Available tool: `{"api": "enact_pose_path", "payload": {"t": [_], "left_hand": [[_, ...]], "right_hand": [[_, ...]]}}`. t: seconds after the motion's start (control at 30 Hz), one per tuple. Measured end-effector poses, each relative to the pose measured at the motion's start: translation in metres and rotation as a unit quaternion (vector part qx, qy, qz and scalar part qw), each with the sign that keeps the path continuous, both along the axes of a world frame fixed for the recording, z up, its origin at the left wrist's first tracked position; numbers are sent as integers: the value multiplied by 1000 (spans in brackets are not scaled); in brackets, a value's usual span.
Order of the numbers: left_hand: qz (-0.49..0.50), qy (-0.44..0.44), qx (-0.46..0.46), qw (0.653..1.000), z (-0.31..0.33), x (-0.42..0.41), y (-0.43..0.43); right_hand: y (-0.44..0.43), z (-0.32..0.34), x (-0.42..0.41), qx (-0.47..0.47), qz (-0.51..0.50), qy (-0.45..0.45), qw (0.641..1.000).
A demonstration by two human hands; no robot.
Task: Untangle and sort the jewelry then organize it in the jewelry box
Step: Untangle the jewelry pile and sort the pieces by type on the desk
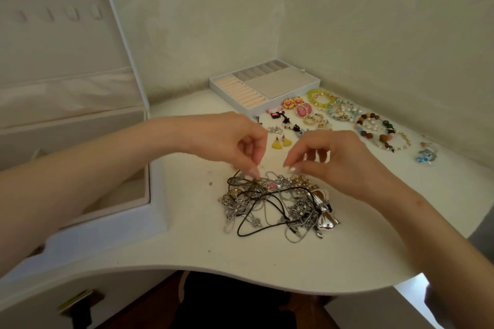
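Observation:
A tangled heap of chains, black cords and silver pendants (278,203) lies in the middle of the white table (267,256). My left hand (230,139) reaches in from the left, its fingertips pinching a thin chain at the heap's far edge. My right hand (334,160) comes from the right and pinches the same chain a little apart. The open white jewelry box (80,125) stands at the left with its lid up. Its removable tray (264,85) sits at the back of the table.
Sorted pieces lie behind my hands: yellow earrings (280,143), pink and gold earrings (296,107), beaded bracelets (374,125) and a blue piece (426,155). Walls close the corner behind and to the right. The table's curved front edge is near me.

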State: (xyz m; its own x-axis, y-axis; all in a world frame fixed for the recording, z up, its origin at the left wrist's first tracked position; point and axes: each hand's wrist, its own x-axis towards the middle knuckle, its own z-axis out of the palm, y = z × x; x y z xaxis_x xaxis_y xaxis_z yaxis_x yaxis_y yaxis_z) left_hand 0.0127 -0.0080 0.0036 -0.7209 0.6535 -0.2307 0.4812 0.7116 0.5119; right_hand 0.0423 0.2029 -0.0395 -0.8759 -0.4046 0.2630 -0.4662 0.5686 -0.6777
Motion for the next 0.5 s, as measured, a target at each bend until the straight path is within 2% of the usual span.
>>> {"api": "enact_pose_path", "payload": {"t": [0.1,0.27,0.5], "left_hand": [[-61,-35,-58,996,-5,11,-13],[-96,0,-109,989,-20,13,-23],[-93,3,-121,988,-19,14,-34]], "right_hand": [[-14,-5,9,18,87,-7,996],[-22,-18,13,123,143,23,982],[-12,-24,14,92,147,1,985]]}}
